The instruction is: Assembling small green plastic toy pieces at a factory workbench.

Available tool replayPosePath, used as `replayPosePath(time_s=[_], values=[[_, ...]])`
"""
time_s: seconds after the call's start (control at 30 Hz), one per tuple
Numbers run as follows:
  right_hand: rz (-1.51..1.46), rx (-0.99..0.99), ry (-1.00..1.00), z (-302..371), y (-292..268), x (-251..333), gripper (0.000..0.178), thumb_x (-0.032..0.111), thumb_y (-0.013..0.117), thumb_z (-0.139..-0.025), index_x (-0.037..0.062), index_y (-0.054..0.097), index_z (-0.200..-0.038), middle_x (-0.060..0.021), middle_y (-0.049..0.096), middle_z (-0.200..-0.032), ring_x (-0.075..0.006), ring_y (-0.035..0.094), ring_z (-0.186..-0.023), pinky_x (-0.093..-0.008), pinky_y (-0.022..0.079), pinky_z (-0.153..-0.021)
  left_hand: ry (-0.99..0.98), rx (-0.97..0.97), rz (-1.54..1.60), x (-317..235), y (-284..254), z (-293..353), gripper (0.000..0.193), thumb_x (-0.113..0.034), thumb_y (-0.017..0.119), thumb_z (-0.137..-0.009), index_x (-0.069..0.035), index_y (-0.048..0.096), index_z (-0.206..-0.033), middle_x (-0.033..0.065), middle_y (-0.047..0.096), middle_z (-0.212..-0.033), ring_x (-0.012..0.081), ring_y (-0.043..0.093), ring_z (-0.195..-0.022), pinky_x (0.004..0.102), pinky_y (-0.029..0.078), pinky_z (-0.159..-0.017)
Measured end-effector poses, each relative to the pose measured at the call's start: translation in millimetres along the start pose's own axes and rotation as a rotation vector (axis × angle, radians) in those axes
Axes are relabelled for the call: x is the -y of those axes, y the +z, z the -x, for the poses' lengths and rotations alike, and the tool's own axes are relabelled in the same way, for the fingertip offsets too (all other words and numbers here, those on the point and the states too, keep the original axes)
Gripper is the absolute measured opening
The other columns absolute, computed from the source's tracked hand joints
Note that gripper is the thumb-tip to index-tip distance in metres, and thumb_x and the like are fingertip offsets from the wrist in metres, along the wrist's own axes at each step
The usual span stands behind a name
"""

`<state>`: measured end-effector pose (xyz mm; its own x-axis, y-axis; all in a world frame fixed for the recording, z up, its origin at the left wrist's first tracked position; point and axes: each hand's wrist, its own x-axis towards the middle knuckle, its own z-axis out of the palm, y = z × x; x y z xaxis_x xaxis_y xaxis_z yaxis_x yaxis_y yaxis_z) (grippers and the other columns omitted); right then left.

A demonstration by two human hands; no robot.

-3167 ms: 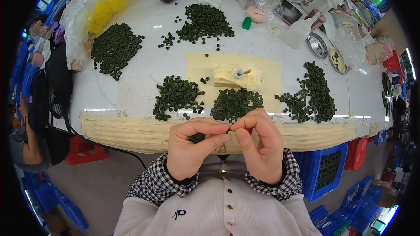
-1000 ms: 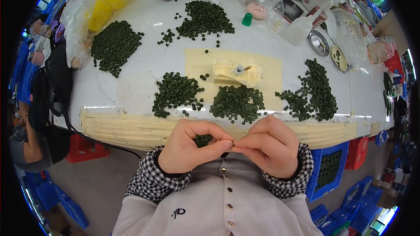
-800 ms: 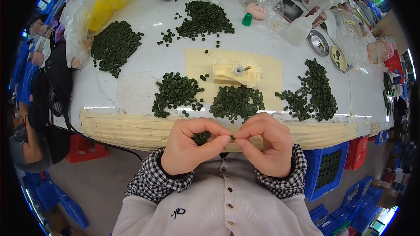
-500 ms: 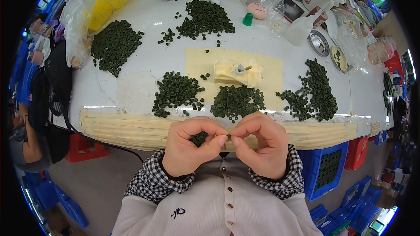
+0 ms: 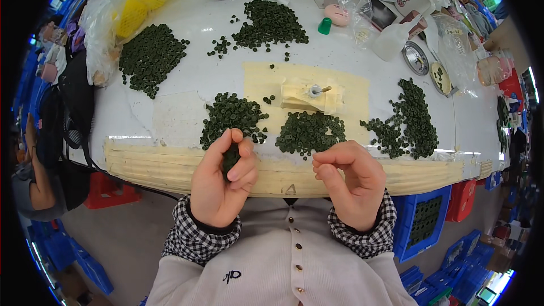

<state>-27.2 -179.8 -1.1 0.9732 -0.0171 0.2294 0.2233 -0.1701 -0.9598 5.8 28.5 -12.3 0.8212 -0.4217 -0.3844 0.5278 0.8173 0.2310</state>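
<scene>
Left hand [image 5: 215, 191] cupping green parts [image 5: 230, 160]; right hand [image 5: 357, 184] curled, contents unclear; five green heaps [image 5: 309, 134].

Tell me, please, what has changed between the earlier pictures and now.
The hands, whose fingertips met at a small green piece, have separated. The left hand moved left, its fingertips now pointing up toward the near-left pile, dark green pieces still in its curled fingers. The right hand moved slightly right; whether it holds anything is unclear. The piles and taped block stayed.
</scene>
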Motion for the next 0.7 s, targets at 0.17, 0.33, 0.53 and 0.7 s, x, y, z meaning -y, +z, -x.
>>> replayPosePath(time_s=[0.17, 0.33, 0.53, 0.7], values=[[0.186, 0.034, -0.187, -3.0, 3.5, 6.8, 0.014, -0.003, 0.07, -0.074, -0.0002, 0.067, -0.087, -0.0092, 0.062, -0.079, -0.0168, 0.06, -0.068, -0.0251, 0.047, -0.059, -0.033, 0.013, 0.187, 7.2, 5.6, -0.6, 0.027, -0.014, 0.036, -0.098, 0.003, 0.05, -0.115, 0.0143, 0.055, -0.109, 0.0189, 0.052, -0.091, 0.0281, 0.045, -0.076], [0.307, 0.087, -0.363, 0.1, 15.0, 3.0, 0.022, 0.0, 0.076, -0.065, 0.0029, 0.065, -0.084, -0.0066, 0.058, -0.076, -0.0196, 0.056, -0.063, -0.0282, 0.045, -0.053, -0.075, 0.055, 0.121, 20.1, 20.0, -5.5, 0.042, -0.011, 0.03, -0.097, 0.009, 0.034, -0.133, 0.022, 0.04, -0.136, 0.0294, 0.038, -0.129, 0.0374, 0.036, -0.108], [0.43, -0.008, -0.41, -1.5, 19.9, -4.4, 0.023, 0.002, 0.076, -0.065, 0.004, 0.066, -0.086, -0.0059, 0.058, -0.077, -0.0208, 0.055, -0.062, -0.03, 0.044, -0.052, -0.14, 0.057, -0.03, 26.7, 23.8, -7.1, 0.046, -0.013, 0.026, -0.097, 0.009, 0.028, -0.138, 0.0224, 0.036, -0.14, 0.0292, 0.036, -0.131, 0.0383, 0.032, -0.111], [0.579, -0.082, -0.358, -5.7, 13.3, -3.3, 0.023, 0.002, 0.073, -0.066, 0.0041, 0.067, -0.088, -0.0057, 0.059, -0.081, -0.0217, 0.055, -0.066, -0.0315, 0.044, -0.057, -0.178, 0.056, -0.177, 26.2, 30.9, -3.7, 0.047, -0.015, 0.025, -0.098, 0.007, 0.027, -0.139, 0.0208, 0.035, -0.142, 0.0254, 0.037, -0.13, 0.0371, 0.032, -0.11]])
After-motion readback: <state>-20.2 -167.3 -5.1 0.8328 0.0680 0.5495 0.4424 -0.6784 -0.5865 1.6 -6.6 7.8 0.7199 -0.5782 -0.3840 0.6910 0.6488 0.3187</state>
